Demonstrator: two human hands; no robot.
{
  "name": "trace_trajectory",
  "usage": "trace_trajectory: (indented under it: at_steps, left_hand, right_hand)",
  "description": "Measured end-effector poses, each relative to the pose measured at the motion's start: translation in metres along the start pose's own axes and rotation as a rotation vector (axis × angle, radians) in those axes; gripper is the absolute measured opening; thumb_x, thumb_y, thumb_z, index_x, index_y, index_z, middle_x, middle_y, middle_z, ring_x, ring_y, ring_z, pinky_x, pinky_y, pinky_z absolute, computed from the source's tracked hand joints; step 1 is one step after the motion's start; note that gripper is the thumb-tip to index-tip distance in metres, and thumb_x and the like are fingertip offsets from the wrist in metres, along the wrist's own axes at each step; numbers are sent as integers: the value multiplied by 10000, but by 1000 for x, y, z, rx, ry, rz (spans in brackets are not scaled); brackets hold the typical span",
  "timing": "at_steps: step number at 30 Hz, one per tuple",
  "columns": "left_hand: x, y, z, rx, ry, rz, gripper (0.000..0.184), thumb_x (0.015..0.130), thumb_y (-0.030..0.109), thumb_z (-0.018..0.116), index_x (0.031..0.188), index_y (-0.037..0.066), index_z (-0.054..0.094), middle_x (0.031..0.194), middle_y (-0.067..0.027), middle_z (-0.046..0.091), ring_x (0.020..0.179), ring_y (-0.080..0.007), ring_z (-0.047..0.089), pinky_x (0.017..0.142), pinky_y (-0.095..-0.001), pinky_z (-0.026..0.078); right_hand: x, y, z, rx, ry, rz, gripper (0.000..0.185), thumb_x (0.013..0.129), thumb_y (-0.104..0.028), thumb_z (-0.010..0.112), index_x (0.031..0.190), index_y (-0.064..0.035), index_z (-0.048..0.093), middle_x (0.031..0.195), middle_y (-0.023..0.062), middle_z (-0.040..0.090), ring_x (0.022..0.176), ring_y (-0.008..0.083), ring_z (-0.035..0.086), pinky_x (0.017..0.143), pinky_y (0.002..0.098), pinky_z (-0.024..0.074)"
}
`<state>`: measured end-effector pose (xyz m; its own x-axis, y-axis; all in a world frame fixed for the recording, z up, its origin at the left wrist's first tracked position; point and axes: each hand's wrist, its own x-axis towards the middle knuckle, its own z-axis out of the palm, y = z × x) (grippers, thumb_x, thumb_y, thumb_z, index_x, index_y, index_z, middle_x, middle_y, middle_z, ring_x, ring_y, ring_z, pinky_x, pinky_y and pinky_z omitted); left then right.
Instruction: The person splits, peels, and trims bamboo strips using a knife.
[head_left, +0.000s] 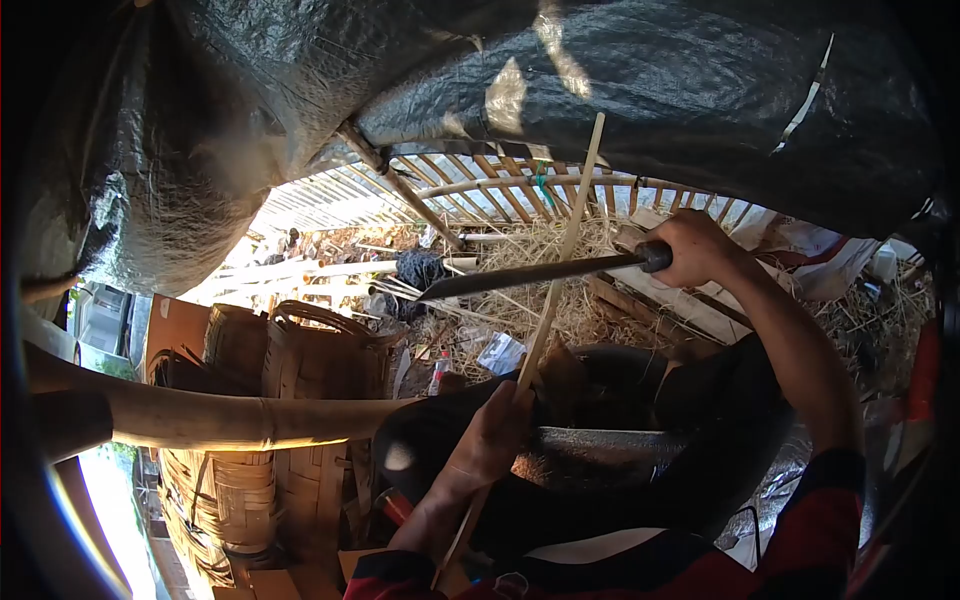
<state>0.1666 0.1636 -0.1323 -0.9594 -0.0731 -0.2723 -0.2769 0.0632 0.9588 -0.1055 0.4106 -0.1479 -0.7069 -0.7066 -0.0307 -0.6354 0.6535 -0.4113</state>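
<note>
A long, pale bamboo strip (566, 250) stands slanted in front of my body, with its top end near the dark sheeting. My left hand (492, 432) is closed around its lower part, and the tail of the strip runs down past my forearm. On the right, my right hand (690, 248) is wrapped round the handle of a long dark blade (530, 276). The blade points left and crosses the strip well above my left hand. Whether its edge touches the strip I cannot tell.
Dark plastic sheeting (640, 90) hangs overhead. A thick bamboo pole (240, 420) crosses the left side before woven bamboo baskets (215, 500). Straw and scraps (530, 240) cover the ground by a slatted bamboo fence (500, 190). A plastic bottle (440, 372) stands near my legs.
</note>
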Motion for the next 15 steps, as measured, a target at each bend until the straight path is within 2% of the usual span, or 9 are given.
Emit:
trace_trajectory:
  at_steps: [1,2,3,5,6,8,11,12,15]
  left_hand:
    - [-2,-2,-2,-108,24,-84,144,979,142,474,1081,50,516,777,52,436,651,-31,386,558,-191,345]
    - [-4,-5,-5,-213,45,-169,124,967,94,486,1055,16,527,823,31,459,697,-49,398,598,-209,362]
    - [-4,-12,-11,-208,40,-173,124,967,94,486,1055,16,527,823,31,459,697,-49,398,598,-209,362]
    - [-6,-25,-22,-17,-73,-201,325,977,131,488,1288,50,436,953,-6,523,789,-58,474,694,-193,404]
    - [-7,-30,-26,43,-113,-203,402,981,143,488,1365,61,406,997,-18,544,819,-62,500,726,-188,418]
    - [-10,-36,-27,-330,-134,-97,399,983,138,484,1367,67,400,1080,-40,558,922,-73,523,809,-192,419]
    - [-9,-31,-28,-458,-164,-72,416,982,125,481,1381,67,379,1104,-49,562,949,-82,531,842,-202,420]
    - [-10,-27,-28,-497,-168,-63,421,982,121,480,1385,68,372,1112,-52,564,958,-85,534,854,-206,421]
    - [-15,-16,-19,-274,-22,-89,469,971,105,491,1412,69,332,1176,-65,549,996,-87,530,869,-206,421]
  right_hand:
    - [2,6,0,-12,90,32,210,673,-279,712,737,-82,678,682,134,647,694,314,650,659,422,502]
    - [1,14,-6,6,64,145,239,679,-285,716,762,-64,680,704,151,649,716,317,654,667,424,506]
    - [2,28,-1,-8,103,227,275,691,-295,717,798,-45,680,718,173,648,735,327,657,686,435,508]
    - [-3,37,7,-5,187,236,296,701,-300,710,817,-30,674,720,191,647,747,339,655,698,444,508]
    - [-5,34,6,-41,176,223,296,706,-304,705,817,-31,674,736,197,647,759,346,654,704,446,508]
    - [-8,14,-1,-27,67,194,287,708,-308,694,820,-45,677,753,204,644,781,358,648,720,447,509]
    - [-10,-12,1,38,2,61,256,692,-289,687,800,-58,676,720,190,638,761,355,646,724,447,506]
    - [-10,-13,8,47,86,6,221,676,-260,676,769,-60,669,670,167,629,727,344,645,716,447,503]
    - [3,-4,-6,-13,12,42,211,678,-252,667,764,-59,669,680,162,629,726,338,645,710,449,500]
